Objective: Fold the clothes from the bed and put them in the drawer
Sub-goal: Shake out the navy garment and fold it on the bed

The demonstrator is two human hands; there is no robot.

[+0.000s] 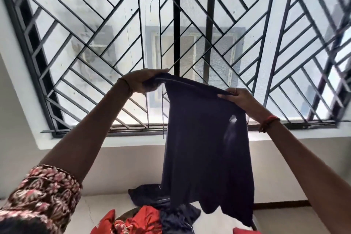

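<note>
We hold the dark navy garment (207,148) up by its top edge, stretched between our two hands, so that it hangs full length below them in front of the window grille (114,34). Its lower hem dangles just above the pile of clothes (144,218) on the bed (91,213), far beneath our hands.

We judge this to be the start of a fold: the piece is lifted and spread, but not yet doubled over. Next we would bring the two held corners together, or lay the cloth flat on the bed, keeping the edge taut so that it does not bunch. The drawer is not in view.

Our left hand (144,81) is curled over one end of the top edge, fingers wrapped round a gathered bit of cloth. Our right hand (239,99) pinches the other end between thumb and fingers, a little lower than the left.
</note>
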